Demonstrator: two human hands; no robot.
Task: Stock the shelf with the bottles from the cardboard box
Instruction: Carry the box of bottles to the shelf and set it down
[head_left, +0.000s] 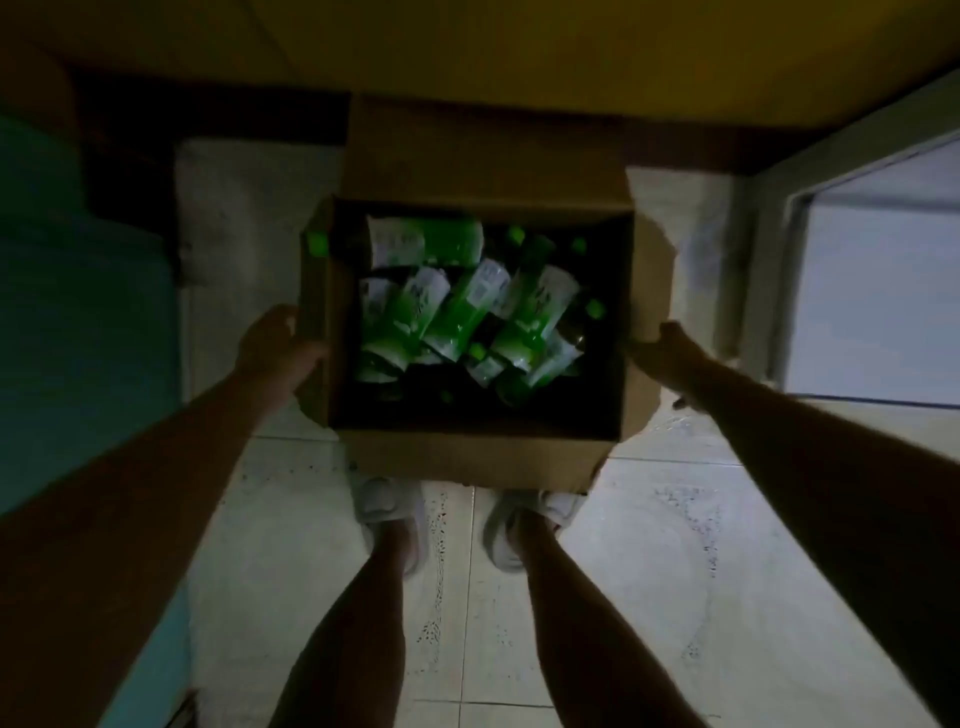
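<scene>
Open cardboard box (467, 457) above tiled floor (649, 571), in front of feet, green bottles (457, 306) jumbled flat inside. Left hand (275, 338) grip wrapped on box's left flap, right hand (670, 348) grip clamped on right flap. Dim lighting.

There is one view only, from a wide-angle camera worn on the head, aimed almost straight down. It sits high above the floor (649, 571), the person's own legs and shoes at six o'clock and both forearms entering from the lower corners. The open cardboard box (478, 457) lies at the centre, close enough to show the labels of the bottles (457, 312) but not their print. Straight edges bow toward the borders. The picture is dim.
</scene>
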